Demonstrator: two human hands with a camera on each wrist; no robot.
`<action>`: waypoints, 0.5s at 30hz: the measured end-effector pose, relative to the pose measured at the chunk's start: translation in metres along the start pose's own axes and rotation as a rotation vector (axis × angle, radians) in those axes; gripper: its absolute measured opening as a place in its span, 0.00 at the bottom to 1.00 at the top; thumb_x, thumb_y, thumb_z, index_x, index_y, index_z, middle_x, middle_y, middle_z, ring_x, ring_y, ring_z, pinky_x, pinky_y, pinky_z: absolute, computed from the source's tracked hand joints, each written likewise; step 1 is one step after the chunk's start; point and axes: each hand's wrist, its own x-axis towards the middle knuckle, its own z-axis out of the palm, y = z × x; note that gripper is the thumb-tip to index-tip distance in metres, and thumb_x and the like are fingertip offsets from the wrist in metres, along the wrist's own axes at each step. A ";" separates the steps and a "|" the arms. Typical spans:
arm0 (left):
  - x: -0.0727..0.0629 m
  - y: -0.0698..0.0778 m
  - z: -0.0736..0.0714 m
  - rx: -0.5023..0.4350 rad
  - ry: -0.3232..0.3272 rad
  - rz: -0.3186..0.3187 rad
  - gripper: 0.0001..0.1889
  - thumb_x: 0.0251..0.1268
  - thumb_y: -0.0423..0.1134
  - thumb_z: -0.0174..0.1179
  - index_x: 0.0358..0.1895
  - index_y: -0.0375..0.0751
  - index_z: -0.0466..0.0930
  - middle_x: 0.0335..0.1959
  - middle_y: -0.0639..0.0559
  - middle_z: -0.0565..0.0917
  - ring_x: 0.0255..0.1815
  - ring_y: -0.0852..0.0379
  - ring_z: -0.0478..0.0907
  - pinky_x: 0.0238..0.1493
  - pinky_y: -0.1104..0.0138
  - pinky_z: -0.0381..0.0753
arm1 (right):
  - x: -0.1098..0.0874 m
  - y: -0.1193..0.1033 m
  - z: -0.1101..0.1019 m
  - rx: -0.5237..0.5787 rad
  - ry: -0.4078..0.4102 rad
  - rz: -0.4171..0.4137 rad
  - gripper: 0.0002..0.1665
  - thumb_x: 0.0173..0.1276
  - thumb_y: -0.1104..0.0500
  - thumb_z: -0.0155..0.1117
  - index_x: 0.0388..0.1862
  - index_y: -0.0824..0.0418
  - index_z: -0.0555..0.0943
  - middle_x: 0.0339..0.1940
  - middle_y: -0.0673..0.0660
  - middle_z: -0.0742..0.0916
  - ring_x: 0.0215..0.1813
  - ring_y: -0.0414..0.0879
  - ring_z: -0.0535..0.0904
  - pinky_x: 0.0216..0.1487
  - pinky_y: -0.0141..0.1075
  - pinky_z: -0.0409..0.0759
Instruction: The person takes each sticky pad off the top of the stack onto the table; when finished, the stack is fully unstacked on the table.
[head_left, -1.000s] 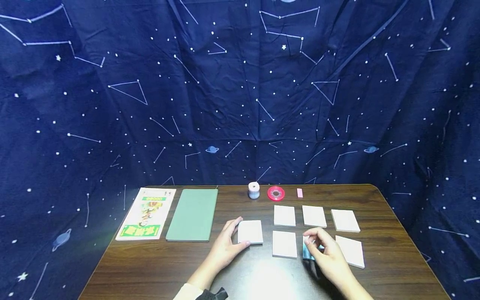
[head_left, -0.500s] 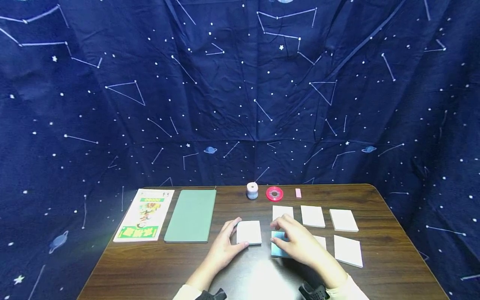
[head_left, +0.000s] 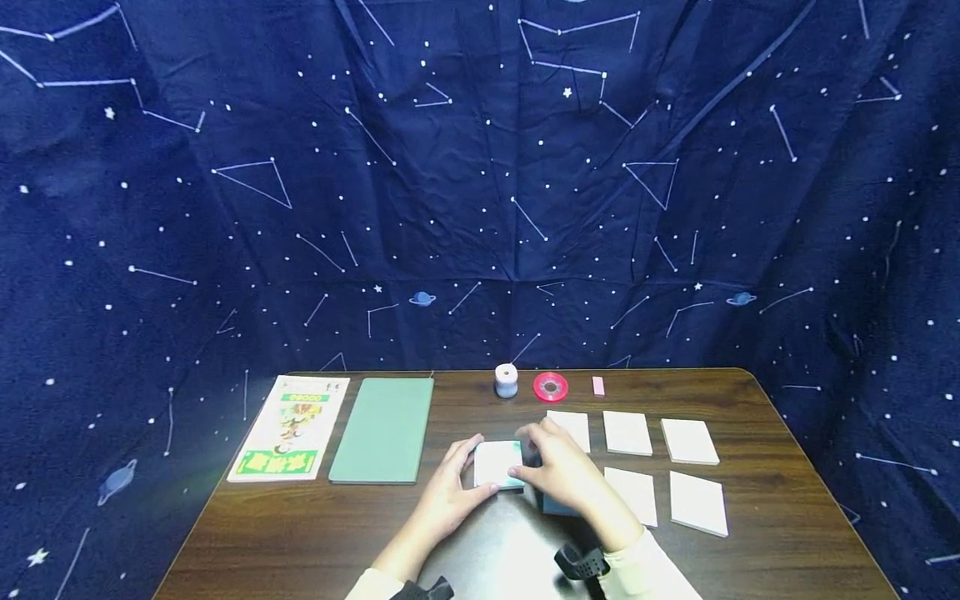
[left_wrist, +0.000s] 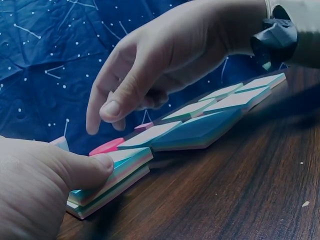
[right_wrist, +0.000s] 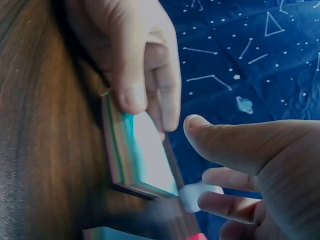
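Observation:
My left hand [head_left: 447, 493] grips a small stack of square white-topped paper pads [head_left: 497, 462], its thumb along the near edge and fingers at the far left side. Layers of pink, yellow and green show along the stack's edges [left_wrist: 117, 187] in the left wrist view. My right hand [head_left: 566, 471] hovers just above the stack's right side, thumb and fingers apart and loosely bent, holding nothing. Its shadow tints a corner of the stack blue. Beneath this hand and wrist, another square pad [head_left: 558, 506] is partly hidden and shaded blue.
More square pads [head_left: 630, 496] lie in two rows to the right. At the back stand a ribbon spool [head_left: 506, 381], a red ring-shaped reel [head_left: 551, 387] and a small pink block [head_left: 597, 386]. A green notebook [head_left: 382, 431] and a printed booklet [head_left: 288, 427] lie left.
My right hand has moved left, from over the front-row pads to above the stack by my left hand. The left hand keeps its hold. The pads stay in place.

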 end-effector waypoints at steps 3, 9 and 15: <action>0.001 0.001 0.001 -0.013 -0.008 0.006 0.44 0.67 0.40 0.76 0.83 0.34 0.65 0.78 0.39 0.73 0.81 0.37 0.73 0.86 0.48 0.70 | -0.001 0.004 0.005 -0.024 0.012 0.027 0.34 0.60 0.48 0.88 0.60 0.61 0.86 0.41 0.54 0.83 0.42 0.41 0.72 0.41 0.35 0.77; 0.000 0.001 0.003 -0.030 -0.026 0.016 0.45 0.68 0.39 0.76 0.84 0.33 0.63 0.79 0.38 0.71 0.82 0.36 0.71 0.86 0.50 0.68 | -0.003 0.004 0.013 -0.049 -0.023 0.055 0.41 0.55 0.45 0.90 0.64 0.61 0.86 0.40 0.51 0.79 0.41 0.41 0.69 0.39 0.33 0.73; -0.003 0.002 -0.002 -0.017 -0.008 0.010 0.45 0.67 0.39 0.77 0.83 0.33 0.64 0.79 0.38 0.72 0.81 0.36 0.71 0.86 0.49 0.69 | -0.001 -0.001 0.022 -0.079 -0.032 0.023 0.44 0.52 0.44 0.91 0.65 0.61 0.86 0.40 0.50 0.78 0.41 0.41 0.68 0.38 0.32 0.72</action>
